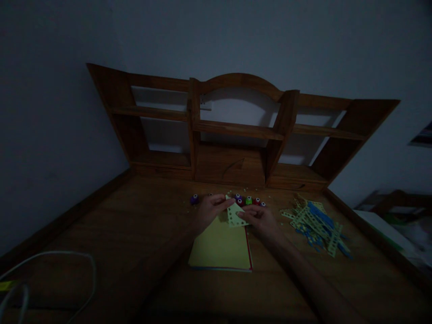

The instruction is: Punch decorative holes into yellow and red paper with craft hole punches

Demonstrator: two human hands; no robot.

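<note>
My left hand [213, 208] and my right hand [257, 217] both pinch a pale yellow-green sheet with small holes [235, 218], one at its upper edge and the other at its right side. They hold it just over the far end of a yellow paper pad [221, 249], which has a red edge showing on its right. Behind my hands stand several small coloured pieces with eye-like tops, among them a purple one [194, 199], a green one [249, 200] and a red one [257, 201].
To the right lies a heap of pale green perforated strips [312, 222] mixed with blue strips [320, 215]. Small pale scraps are scattered near the pieces. A wooden shelf unit [236, 130] stands along the back of the desk. A white cable [60, 253] curls at the lower left.
</note>
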